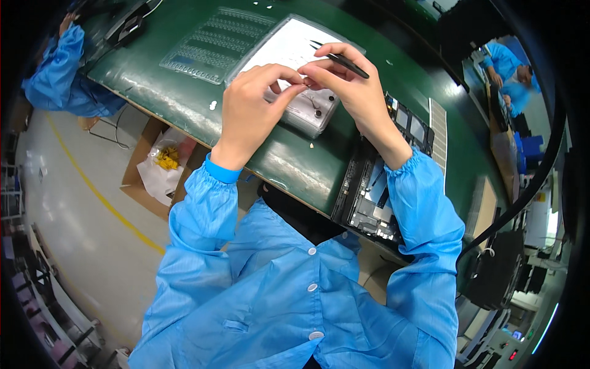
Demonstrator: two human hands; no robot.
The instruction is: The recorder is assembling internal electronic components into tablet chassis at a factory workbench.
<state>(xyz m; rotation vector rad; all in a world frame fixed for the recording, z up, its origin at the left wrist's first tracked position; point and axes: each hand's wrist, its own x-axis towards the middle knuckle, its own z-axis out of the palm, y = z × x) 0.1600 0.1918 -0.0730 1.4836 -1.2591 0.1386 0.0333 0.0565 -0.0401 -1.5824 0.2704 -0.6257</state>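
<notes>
My left hand (251,109) is closed in a pinch, thumb against fingers, over a pale tray (296,32). Whatever sits between those fingertips is too small to make out. My right hand (364,97) meets it, thumb and index finger also pinched at the same spot. Black tweezers (351,65) lie across the right hand, held in its fingers with the tips pointing up and left. Below the fingertips, a small dark round part with a thin wire (318,113) rests on the tray's near end, and another small dark round piece (331,98) lies close by.
An opened laptop-like chassis (376,209) lies by my right forearm. A clear plastic blister tray (215,46) is on the green table (276,163), left of the pale tray. On the floor stands a cardboard box (136,161) with yellow bits. Co-workers sit far left and far right.
</notes>
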